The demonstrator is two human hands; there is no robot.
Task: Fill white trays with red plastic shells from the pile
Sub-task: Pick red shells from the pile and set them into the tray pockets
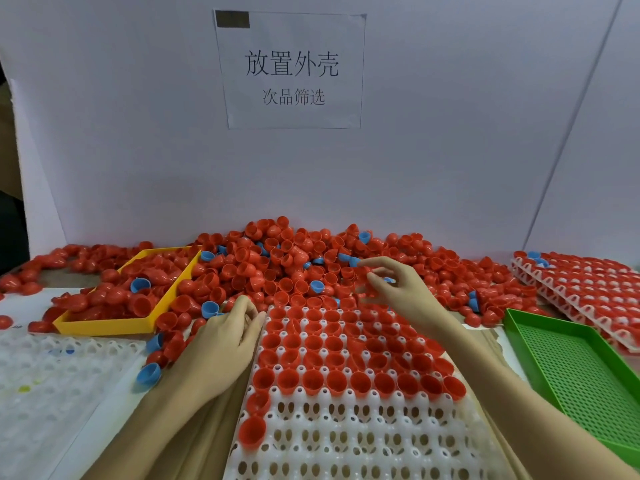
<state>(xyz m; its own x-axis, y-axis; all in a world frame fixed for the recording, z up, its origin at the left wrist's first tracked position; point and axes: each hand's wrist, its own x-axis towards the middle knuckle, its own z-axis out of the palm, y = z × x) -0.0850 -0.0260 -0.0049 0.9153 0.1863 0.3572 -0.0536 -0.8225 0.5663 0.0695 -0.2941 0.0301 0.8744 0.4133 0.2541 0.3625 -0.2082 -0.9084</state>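
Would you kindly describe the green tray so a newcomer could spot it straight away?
Start at the white tray being filled at centre front, then look to its right, past the right hand. The green tray lies there at an angle: a shallow rectangle with a perforated floor, the only green item, holding no shells.

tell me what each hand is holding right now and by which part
The right hand pinches a red shell over the pile, apparently at its rim. The left hand curls at the white tray's far corner; anything inside is hidden.

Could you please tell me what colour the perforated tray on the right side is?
Green; the perforated tray shows in the head view.
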